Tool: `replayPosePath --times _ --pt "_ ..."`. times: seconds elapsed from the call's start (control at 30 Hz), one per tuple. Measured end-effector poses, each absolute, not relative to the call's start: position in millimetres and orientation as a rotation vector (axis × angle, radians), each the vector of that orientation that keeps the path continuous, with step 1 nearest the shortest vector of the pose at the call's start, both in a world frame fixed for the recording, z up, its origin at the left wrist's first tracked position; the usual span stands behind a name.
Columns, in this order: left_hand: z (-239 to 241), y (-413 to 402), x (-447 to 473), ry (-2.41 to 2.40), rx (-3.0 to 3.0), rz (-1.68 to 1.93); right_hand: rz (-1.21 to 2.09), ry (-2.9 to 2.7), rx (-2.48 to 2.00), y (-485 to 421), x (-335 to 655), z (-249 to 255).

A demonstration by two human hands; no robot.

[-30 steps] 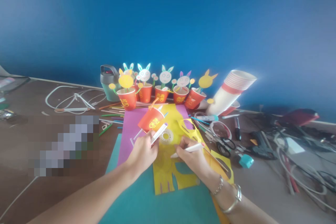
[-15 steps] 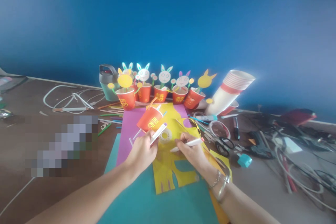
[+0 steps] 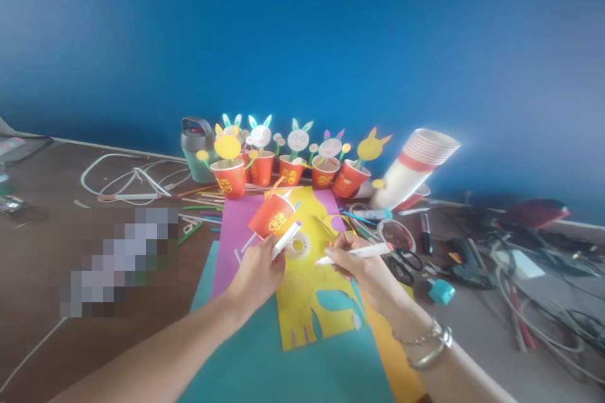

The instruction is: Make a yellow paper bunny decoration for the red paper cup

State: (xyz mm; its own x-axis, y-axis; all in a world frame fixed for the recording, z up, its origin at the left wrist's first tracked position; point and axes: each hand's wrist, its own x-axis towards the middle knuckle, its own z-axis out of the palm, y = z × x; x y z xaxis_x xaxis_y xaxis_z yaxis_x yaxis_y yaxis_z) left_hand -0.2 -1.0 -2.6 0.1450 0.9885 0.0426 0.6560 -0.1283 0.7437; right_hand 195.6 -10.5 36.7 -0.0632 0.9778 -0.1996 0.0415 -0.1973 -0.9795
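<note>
Clasping a purple-ended marker (image 3: 287, 238) in a closed grip, the left hand (image 3: 259, 269) is lying at the left edge of a yellow sheet (image 3: 297, 305); the right hand (image 3: 363, 269), pinching a red-ended marker (image 3: 375, 250), is holding its tip near the sheet's middle. Red cups (image 3: 228, 179) are lining the table's (image 3: 38, 252) far edge.
</note>
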Motion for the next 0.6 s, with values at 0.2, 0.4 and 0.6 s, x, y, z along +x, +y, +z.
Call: replayPosePath --times 0.2,0.4,0.6 --pt "-0.8 -0.6 -0.5 1.552 1.843 0.755 1.412 -1.211 -1.568 -13.8 185.7 31.2" --pt "0.1 -2.0 0.1 1.514 1.829 0.796 1.241 -1.464 -1.470 -19.5 167.9 11.7" --pt "-1.2 -1.9 -0.2 1.530 1.848 0.796 1.138 -1.396 -1.488 -15.1 173.3 6.3"
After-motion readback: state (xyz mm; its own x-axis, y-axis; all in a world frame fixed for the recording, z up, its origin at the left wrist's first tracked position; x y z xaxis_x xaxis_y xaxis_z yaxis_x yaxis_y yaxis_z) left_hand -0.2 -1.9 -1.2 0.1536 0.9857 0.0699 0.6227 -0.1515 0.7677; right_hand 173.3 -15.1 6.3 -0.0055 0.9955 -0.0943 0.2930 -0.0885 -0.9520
